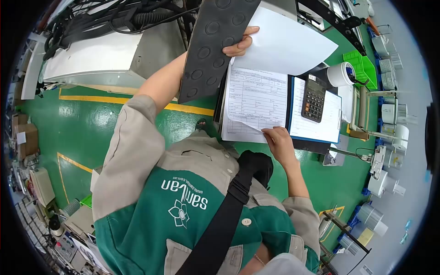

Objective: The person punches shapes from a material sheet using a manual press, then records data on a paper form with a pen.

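A: Form [254,98] front and centre, lying printed side up on top of a paper stack just ahead of the person's chest.

B: And the left hand [241,45]?

A: Its grip is closed on a blank sheet [288,46] and a black dotted cover [213,46]. Both are swung up and back, I'd say to bare the form underneath for reading.

B: Right hand [278,140]?

A: It's down at the form's near corner, where the paper curls up. The fingertips are on that corner, but I cannot tell whether the grip pinches it or only presses it flat.

B: Calculator?

A: Calculator [314,97] lies on a blue-edged clipboard [321,126] just beside the form, on the right hand's side. It's probably there to be handy for sums, and it weighs the page down too.

B: What can't you see?

A: Whatever carries the stack. No counter shows, only green floor [91,119] around it. The form's print is too small to read. Most of the left fingers are behind the cover. Beyond the clipboard, a white roll [340,74] and a green crate [362,66] bend away at the lens edge.
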Demonstrator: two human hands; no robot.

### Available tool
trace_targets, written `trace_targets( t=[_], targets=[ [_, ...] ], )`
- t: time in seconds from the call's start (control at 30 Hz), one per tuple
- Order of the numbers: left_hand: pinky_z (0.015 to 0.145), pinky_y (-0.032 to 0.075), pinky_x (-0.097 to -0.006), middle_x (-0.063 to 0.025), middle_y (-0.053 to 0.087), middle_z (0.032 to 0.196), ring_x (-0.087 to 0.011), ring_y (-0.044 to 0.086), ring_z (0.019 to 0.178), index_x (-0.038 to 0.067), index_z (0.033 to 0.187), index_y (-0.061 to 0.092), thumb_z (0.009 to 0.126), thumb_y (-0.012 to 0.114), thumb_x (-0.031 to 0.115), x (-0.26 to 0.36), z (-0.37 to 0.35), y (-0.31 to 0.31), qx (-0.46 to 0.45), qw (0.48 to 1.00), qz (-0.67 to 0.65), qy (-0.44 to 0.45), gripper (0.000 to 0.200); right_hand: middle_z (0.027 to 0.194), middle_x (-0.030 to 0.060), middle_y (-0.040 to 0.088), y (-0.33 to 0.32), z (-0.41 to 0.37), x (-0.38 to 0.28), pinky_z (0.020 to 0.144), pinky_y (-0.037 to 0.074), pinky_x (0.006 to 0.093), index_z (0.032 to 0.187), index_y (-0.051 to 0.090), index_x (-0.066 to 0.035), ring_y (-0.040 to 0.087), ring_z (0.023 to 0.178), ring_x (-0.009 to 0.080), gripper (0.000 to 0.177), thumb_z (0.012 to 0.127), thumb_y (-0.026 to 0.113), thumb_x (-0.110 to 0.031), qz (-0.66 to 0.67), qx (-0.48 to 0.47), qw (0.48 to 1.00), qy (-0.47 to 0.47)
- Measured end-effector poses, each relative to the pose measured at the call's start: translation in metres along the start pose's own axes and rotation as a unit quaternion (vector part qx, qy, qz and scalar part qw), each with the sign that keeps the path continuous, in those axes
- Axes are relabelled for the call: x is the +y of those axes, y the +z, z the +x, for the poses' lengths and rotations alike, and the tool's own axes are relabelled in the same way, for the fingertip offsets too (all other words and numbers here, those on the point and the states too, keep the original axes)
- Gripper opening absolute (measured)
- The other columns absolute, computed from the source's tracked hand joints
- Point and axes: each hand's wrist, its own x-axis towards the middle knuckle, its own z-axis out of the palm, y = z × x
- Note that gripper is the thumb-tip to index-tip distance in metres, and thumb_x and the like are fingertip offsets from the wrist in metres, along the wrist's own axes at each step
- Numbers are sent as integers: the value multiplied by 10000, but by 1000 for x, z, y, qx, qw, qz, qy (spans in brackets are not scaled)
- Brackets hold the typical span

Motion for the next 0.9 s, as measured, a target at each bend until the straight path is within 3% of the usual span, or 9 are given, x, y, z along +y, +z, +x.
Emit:
trace_targets(
  t=[0.2, 0.4, 0.6, 0.7, 0.83, 0.9],
  targets=[
    [311, 213, -175, 34, 358, 338, -46, 241, 292, 124, 527, 476, 968, 374, 312, -8, 3, -9, -13, 999, -44, 9, 490, 726, 105, 596, -1, 1, 0, 707, 433, 362, 845, 638, -38, 567, 738, 281, 100, 746, 636, -27, -11, 5, 1000, -23],
    [328, 230, -175, 20, 407, 397, -42, 255, 300, 105, 549, 484, 968, 389, 273, -6, 0, -9, -32, 996, -78, 13, 461, 748, 97, 611, -12, 5, -7, 703, 437, 365, 832, 630, -35, 574, 755, 279, 89, 744, 638, -26, -29, 12, 999, -13],
    [339, 247, -174, 10, 414, 415, -36, 279, 318, 104, 566, 488, 968, 393, 255, -1, -5, 1, 29, 997, -66, 22, 441, 753, 99, 608, -44, 23, -15, 714, 435, 373, 832, 619, -30, 569, 738, 279, 60, 777, 618, -52, -68, 60, 996, -17],
    [348, 253, -169, 4, 424, 428, -35, 286, 327, 97, 569, 489, 966, 400, 245, -7, 0, -13, -51, 996, -67, 13, 434, 760, 101, 608, -66, 39, -19, 709, 434, 364, 834, 619, -33, 567, 745, 279, 63, 773, 621, -48, -99, 84, 991, -22],
    [361, 259, -162, 3, 427, 434, -38, 283, 330, 92, 563, 486, 966, 400, 237, -2, -11, 6, 34, 987, -155, 40, 437, 755, 93, 610, -80, 51, -23, 713, 432, 350, 815, 618, -38, 573, 748, 265, 51, 772, 627, -63, -128, 90, 987, -38],
    [367, 264, -161, 5, 424, 433, -40, 281, 332, 89, 566, 489, 966, 399, 237, -6, -6, -4, -1, 994, -96, 49, 436, 744, 85, 609, -80, 53, -24, 715, 431, 346, 805, 615, -39, 576, 744, 257, 45, 773, 626, -67, -130, 74, 988, -47]
  ],
)
